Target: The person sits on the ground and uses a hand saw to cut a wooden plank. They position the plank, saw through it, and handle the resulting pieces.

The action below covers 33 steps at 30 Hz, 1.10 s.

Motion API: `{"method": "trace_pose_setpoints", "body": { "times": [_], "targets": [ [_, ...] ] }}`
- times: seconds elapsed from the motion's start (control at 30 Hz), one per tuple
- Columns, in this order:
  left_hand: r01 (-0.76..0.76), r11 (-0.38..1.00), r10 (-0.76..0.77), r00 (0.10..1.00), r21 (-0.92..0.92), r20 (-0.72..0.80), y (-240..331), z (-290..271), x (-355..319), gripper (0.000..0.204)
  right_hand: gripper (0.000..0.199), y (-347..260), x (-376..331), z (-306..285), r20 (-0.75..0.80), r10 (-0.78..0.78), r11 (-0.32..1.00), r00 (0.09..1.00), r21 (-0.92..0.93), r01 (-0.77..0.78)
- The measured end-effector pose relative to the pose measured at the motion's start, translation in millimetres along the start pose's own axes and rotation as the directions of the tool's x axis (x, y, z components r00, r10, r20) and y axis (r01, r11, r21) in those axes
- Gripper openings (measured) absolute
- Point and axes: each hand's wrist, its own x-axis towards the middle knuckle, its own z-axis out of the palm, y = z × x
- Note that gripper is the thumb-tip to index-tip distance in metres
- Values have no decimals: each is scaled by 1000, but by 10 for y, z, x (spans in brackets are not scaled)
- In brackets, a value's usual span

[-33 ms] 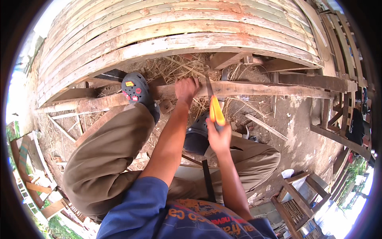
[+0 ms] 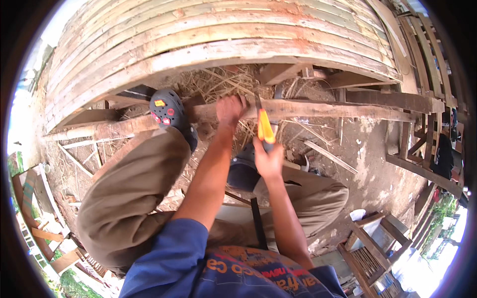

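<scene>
A long, rough wooden beam (image 2: 323, 109) lies crosswise in front of me, low over the ground. My left hand (image 2: 231, 110) is closed over it near the middle, with the fingertips curled over its far edge. Just to the right, a handsaw (image 2: 265, 124) with an orange-yellow handle has its narrow dark blade across the beam. My right hand (image 2: 270, 160) grips the saw's near end. The blade's cutting edge is too small to make out. My left foot, in a grey clog (image 2: 168, 109) with coloured charms, rests on the beam left of my hands.
Beyond the beam rises a large slatted wooden platform (image 2: 223, 47). Straw and wood scraps litter the dirt floor, including a loose thin stick (image 2: 330, 156) at right. Wooden framing (image 2: 422, 102) stands far right, and a small wooden frame (image 2: 370, 248) sits at lower right.
My right hand and the saw have shifted slightly forward and to the left. My left hand stays on the beam, and the foot remains in place.
</scene>
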Motion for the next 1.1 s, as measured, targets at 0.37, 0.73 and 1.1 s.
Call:
{"method": "trace_pose_setpoints", "body": {
  "times": [0.37, 0.73, 1.1],
  "targets": [
    [53, 996, -55, 998, -66, -28, -35, -33, -3, 46, 13, 154, -1729, -846, 207, 46, 992, 977, 103, -69],
    [-4, 1000, 3, 999, -8, -33, -119, -79, 87, 42, 23, 336, -643, -156, 116, 27, 996, 993, 81, -37],
    [48, 998, -45, 997, -38, 67, -5, -147, 151, 53, 24, 374, 105, 283, -150, -266, 964, 952, -58, 260]
  ]
}}
